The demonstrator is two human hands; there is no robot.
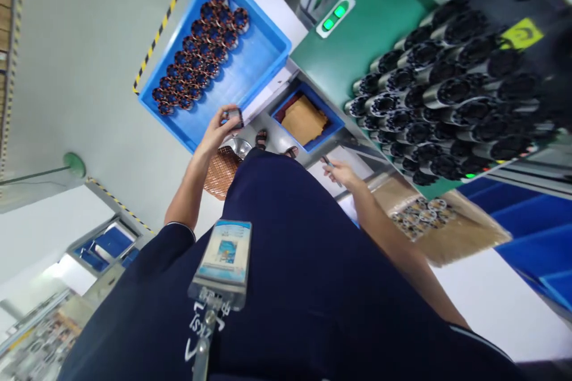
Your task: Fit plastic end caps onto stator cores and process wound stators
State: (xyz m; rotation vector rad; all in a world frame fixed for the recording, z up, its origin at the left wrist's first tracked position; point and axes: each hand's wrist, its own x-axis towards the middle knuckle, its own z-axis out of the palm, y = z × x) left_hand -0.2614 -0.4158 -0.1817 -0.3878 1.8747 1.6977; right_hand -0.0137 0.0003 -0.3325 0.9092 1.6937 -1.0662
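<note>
My left hand [222, 125] is closed around a stator core [235, 118], a short metal cylinder with dark edges, beside the near edge of a large blue tray [254, 50]. In that tray stand several rows of wound stators [192, 59] with copper-coloured coils. My right hand [338, 172] grips a slim dark pen-like tool [328, 161]; its exact kind is too small to make out. Near that hand is a blue bin [336, 125] with a brown sheet [304, 121] in it. Many stator cores [429, 89] with black ends stand on a green bench top [330, 65].
A lit green double switch [335, 15] is set on the green bench. Cardboard [473, 226] with metal rings [422, 217] lies at the right, near blue bins [527, 226]. A woven brown seat [221, 172] is beside my legs. A green-based stand [74, 165] is on the floor.
</note>
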